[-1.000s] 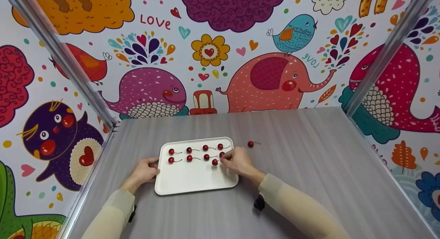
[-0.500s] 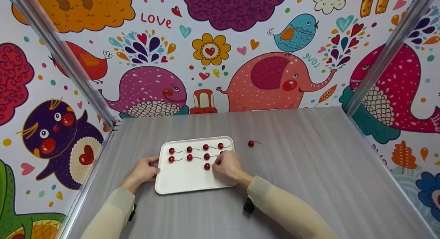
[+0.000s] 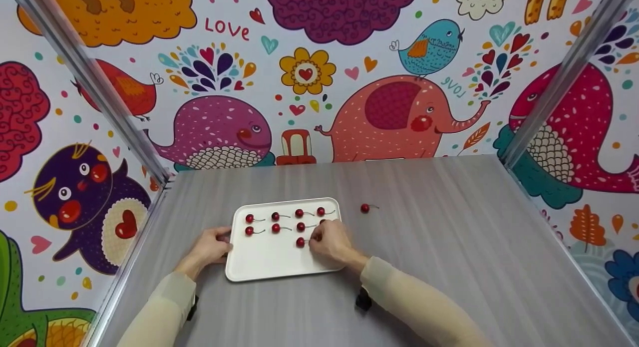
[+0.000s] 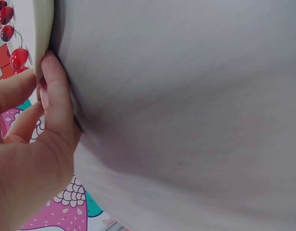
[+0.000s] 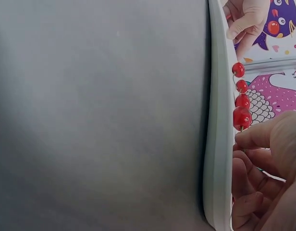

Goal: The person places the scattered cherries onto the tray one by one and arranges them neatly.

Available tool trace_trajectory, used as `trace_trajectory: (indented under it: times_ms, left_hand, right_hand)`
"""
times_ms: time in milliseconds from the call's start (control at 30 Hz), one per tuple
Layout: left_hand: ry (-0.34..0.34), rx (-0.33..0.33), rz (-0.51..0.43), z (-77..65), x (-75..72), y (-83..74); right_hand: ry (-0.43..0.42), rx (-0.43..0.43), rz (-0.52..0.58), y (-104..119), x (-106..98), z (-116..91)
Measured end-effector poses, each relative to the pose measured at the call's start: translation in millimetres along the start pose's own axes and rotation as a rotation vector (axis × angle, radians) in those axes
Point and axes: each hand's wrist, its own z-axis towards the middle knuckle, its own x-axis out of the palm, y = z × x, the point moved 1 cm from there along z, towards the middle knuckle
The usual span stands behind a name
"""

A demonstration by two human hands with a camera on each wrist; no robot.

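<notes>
A white rectangular tray (image 3: 264, 259) bears several red cherries with thin stems, set in two rows over its far half. My left hand (image 3: 210, 247) grips the tray's left rim, thumb on top and a finger beneath in the left wrist view. Over the right part of the tray, my right hand (image 3: 332, 241) pinches the stem of one cherry (image 3: 300, 242). That cherry lies just in front of the second row, its stem pointing right into my fingertips. The same cherry (image 5: 242, 118) shows beside the thumb in the right wrist view. Another cherry behind my right hand is mostly hidden.
One loose cherry (image 3: 365, 208) lies on the grey table (image 3: 424, 227), right of the tray's far corner. Patterned walls with metal posts (image 3: 559, 82) close off the back and sides.
My right hand has moved left and nearer to me, bringing the pinched cherry into line below the second row's third cherry. It barely moves in the last half second. The left hand stays put.
</notes>
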Motion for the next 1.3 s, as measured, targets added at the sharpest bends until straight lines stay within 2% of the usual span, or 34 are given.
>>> trace_trajectory:
  times_ms: [167,233,400,567,800,1033,1167,1300]
  left_hand:
    - [-0.003,0.007,-0.008,-0.5,0.0,-1.1]
    - [-0.008,0.009,-0.009,-0.8,0.4,-1.0]
    - [-0.014,0.011,0.007,-1.9,0.9,-1.2]
    - [-0.013,0.010,-0.001,-1.2,0.5,-1.1]
    - [-0.008,0.016,-0.011,-0.9,-0.3,0.1]
    - [-0.010,0.006,0.013,0.0,1.1,1.1]
    - [-0.011,0.004,0.020,-0.3,1.1,1.3]
    - [-0.006,0.018,-0.004,0.0,1.1,0.1]
  right_hand:
    - [0.003,-0.003,-0.002,-21,17,6]
    - [0.003,-0.001,-0.022,-23,19,6]
    - [0.017,0.005,-0.024,0,-1,0]
    - [0.049,0.047,-0.060,11,-9,-2]
    - [0.071,0.068,-0.050,12,-15,-3]
    - [0.065,0.083,-0.049,10,-31,-8]
    - [0.049,0.089,-0.047,4,-43,-10]
    - [-0.008,0.040,-0.047,-5,-55,-11]
